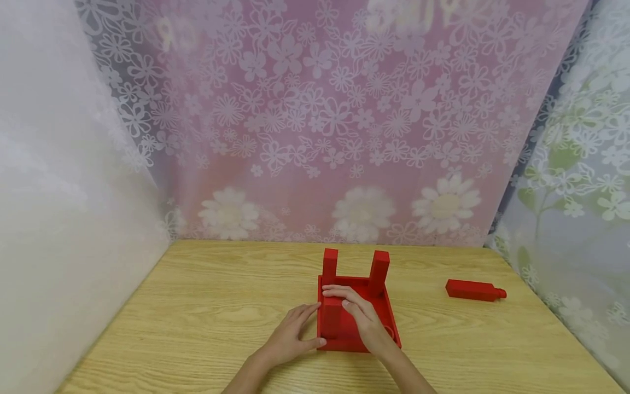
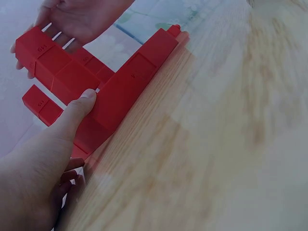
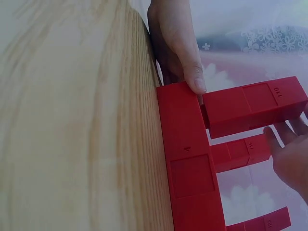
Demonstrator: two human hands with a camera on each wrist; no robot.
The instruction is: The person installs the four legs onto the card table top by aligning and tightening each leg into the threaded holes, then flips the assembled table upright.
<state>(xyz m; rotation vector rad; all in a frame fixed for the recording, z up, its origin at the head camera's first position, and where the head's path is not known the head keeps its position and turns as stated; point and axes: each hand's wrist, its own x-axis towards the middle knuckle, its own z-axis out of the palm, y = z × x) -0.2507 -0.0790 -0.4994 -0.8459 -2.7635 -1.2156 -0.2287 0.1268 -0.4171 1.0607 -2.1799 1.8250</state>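
Observation:
A small red table lies upside down, its red top (image 1: 354, 343) flat on the wooden surface. Two legs, the far left leg (image 1: 330, 265) and far right leg (image 1: 379, 271), stand up from it. My right hand (image 1: 361, 314) holds the upper end of the near left leg (image 1: 332, 320), marked 119, with its fingers round it. A narrow neck shows between this leg and the top in the right wrist view. My left hand (image 1: 290, 336) grips the near left corner of the top, thumb (image 2: 88, 94) at the front edge, fingers along the left side.
A loose red leg (image 1: 471, 290) with a knobbed end lies to the right on the wooden table (image 1: 221, 306). At the top's near right corner is a round socket (image 1: 390, 331). Flowered cloth (image 1: 315, 137) hangs behind and at the sides.

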